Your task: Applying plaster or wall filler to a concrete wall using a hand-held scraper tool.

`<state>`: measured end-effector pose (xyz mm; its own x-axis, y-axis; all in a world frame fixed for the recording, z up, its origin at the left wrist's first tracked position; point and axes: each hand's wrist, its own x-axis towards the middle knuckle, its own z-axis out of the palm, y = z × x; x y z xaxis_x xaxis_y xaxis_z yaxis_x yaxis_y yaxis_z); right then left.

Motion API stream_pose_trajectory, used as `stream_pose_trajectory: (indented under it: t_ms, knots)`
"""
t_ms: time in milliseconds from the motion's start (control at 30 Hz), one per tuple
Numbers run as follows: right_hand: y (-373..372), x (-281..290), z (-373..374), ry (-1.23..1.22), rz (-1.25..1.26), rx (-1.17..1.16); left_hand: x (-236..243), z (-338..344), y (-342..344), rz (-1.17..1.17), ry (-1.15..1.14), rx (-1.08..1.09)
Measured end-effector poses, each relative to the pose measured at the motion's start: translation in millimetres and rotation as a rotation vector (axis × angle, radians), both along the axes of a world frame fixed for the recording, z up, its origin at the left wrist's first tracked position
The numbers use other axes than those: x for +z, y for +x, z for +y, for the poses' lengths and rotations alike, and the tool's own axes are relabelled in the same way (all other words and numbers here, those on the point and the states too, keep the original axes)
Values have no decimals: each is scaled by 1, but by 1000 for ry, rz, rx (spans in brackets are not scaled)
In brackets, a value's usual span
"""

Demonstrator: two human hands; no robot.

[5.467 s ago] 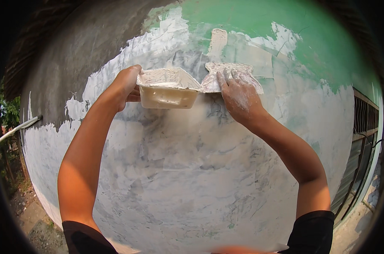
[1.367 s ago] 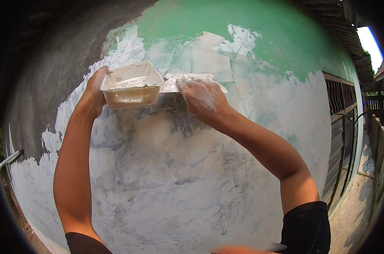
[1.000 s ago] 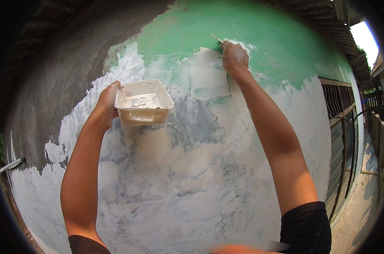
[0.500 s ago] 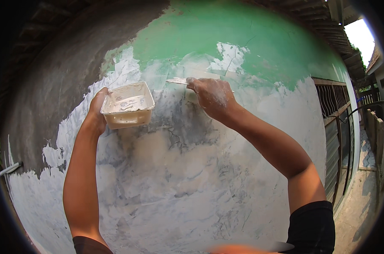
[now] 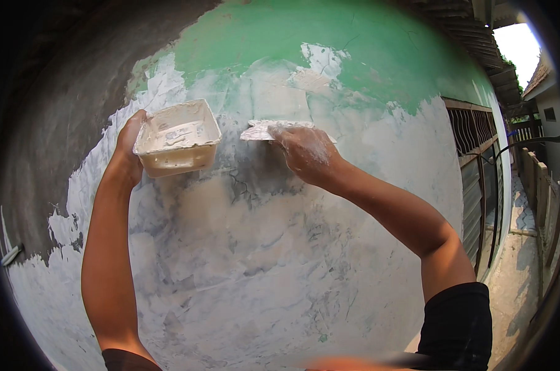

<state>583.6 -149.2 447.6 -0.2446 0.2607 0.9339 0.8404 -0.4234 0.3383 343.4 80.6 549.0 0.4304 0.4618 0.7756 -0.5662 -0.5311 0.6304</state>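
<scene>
My left hand [image 5: 130,146] grips the left side of a cream rectangular plastic tub [image 5: 178,162], tilted so its inside shows. White putty coats the tub's walls and lies in lumps on its bottom. My right hand [image 5: 309,153], dusted white, is closed around a putty knife [image 5: 263,130] with a wide flat blade smeared with putty. The blade lies against or very close to the wall [image 5: 274,266], to the right of the tub. Just above it a smooth pale patch of putty [image 5: 283,103] spreads over the wall. My fingers hide the knife's handle.
Green paint [image 5: 255,31] covers the wall's upper part, and bare dark grey plaster [image 5: 76,105] its upper left. A barred window [image 5: 473,130] is on the right. Beyond it a narrow paved path [image 5: 515,272] runs beside a fence [image 5: 536,191]. A short pipe [image 5: 12,255] sticks out at left.
My right hand has drawn the putty knife down the wall, and more of the pale patch shows above the blade. The tub stays in my left hand; the whole view has shifted slightly.
</scene>
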Motion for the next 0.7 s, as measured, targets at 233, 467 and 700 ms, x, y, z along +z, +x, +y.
stream_pose_trajectory:
  t_ms: [233,467,700]
  knots:
    - [70,96,-79,535,181,33,-3,-19,8,46,26,27]
    - [58,121,-39,555,298,-182,-3,-7,9,72,38,40]
    - [-38,27,16,-55,9,-61,-8,-7,-9,19,-69,-154]
